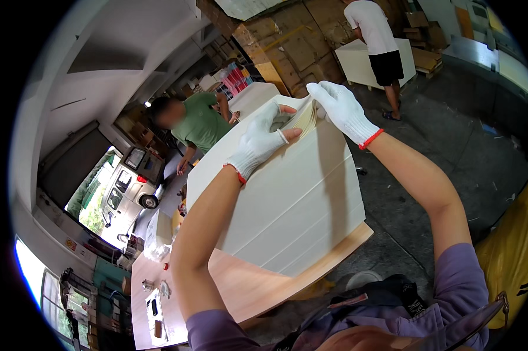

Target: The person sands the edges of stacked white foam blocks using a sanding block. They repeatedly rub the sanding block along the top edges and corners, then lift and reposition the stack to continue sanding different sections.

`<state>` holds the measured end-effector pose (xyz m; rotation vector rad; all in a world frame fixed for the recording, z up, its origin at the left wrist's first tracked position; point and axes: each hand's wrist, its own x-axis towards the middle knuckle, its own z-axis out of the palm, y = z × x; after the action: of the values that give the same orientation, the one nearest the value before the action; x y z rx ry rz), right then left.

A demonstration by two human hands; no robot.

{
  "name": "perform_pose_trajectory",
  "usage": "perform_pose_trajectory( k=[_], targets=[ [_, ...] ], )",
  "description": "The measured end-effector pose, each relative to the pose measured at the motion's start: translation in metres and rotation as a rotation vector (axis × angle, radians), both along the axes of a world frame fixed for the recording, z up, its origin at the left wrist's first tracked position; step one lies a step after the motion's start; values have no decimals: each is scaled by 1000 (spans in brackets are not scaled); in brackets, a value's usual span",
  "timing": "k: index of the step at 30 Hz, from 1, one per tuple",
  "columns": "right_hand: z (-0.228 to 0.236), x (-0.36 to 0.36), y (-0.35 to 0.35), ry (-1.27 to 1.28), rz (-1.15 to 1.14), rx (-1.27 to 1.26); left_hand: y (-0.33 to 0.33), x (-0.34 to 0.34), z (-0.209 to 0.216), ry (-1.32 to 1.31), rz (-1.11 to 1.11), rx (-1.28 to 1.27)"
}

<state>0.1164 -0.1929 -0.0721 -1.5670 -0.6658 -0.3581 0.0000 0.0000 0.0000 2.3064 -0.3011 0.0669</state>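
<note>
A broad white stack of thin sheets [287, 216], with several lines across its face, lies on a wooden table in front of me. Its far corner is bent up, and cream-coloured sheet edges [307, 121] fan out there. My left hand [257, 142], in a white knit glove with bare thumb and fingertip, curls around these edges, thumb on the near side. Gloved as well, my right hand [339, 111] pinches the corner just to the right. Its fingertips are partly hidden behind the glove and the sheets.
The pale wooden tabletop [240, 278] carries a phone [154, 308] and a clear plastic bag [157, 237] at the left. A person in green [202, 123] stands beyond the stack; another in white [372, 29] works by a white stack. Cardboard boxes [299, 47] stand behind; a van [129, 181] is parked left.
</note>
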Motion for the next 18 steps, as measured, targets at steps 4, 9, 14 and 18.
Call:
perform_pose_trajectory(
  k=[4, 9, 14, 18],
  targets=[
    [-2, -3, -1, -3, -2, 23, -2, -2, 2, -51, 2, 38],
    [-2, -6, 1, 12, 1, 47, -1, -4, 4, -59, 2, 38],
    [-2, -3, 1, -15, -26, 41, 10, 7, -4, -136, -13, 2],
    [-3, -1, 1, -5, -11, 42, 9, 8, -6, -173, -41, -34]
  ],
)
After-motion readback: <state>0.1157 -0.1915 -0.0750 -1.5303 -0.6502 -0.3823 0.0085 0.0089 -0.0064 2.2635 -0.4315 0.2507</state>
